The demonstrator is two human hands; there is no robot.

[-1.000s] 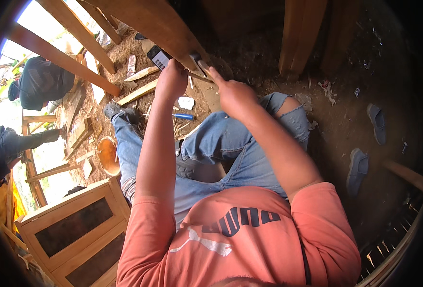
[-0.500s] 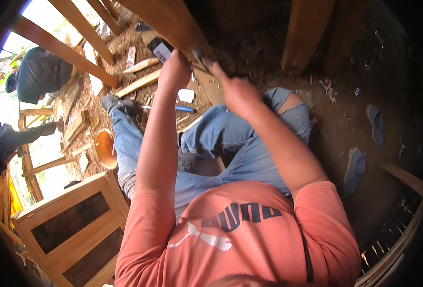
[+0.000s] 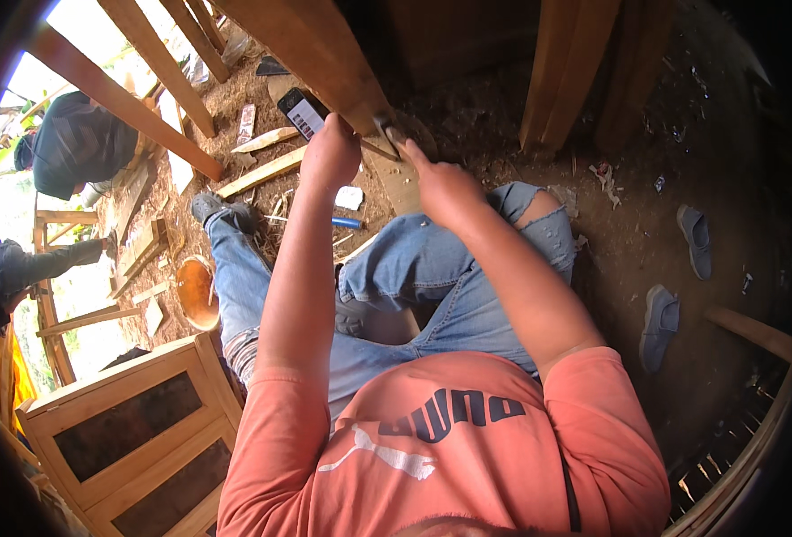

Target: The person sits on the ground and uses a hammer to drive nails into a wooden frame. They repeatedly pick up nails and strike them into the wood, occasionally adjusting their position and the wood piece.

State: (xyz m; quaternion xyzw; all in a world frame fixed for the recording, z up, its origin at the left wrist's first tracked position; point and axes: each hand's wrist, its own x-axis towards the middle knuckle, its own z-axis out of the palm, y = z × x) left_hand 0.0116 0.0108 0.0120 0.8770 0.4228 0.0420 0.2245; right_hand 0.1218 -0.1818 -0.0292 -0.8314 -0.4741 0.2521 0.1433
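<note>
My left hand (image 3: 335, 154) is closed beside the lower end of a thick wooden post (image 3: 329, 63); its fingertips are hidden, and I cannot make out what they hold. Just past its knuckles is a dark phone (image 3: 303, 115) with a lit screen; whether the hand touches it is unclear. My right hand (image 3: 448, 188) grips a hammer (image 3: 387, 127), index finger stretched along it. The hammer's head is close to the post's foot, and its handle is mostly covered by the hand. A thin strip of wood (image 3: 380, 150) shows between the two hands.
Wood offcuts (image 3: 261, 172), a blue-handled tool (image 3: 346, 222) and a white scrap (image 3: 348, 197) lie on the shavings-strewn ground. A round wooden container (image 3: 197, 294) and a panelled wooden frame (image 3: 136, 430) stand left. Slippers (image 3: 658, 327) lie right. Another person (image 3: 82, 143) bends at far left.
The hammer in my right hand has moved slightly down and right, and is less blurred. The whole view has shifted a little. My left hand stays beside the post.
</note>
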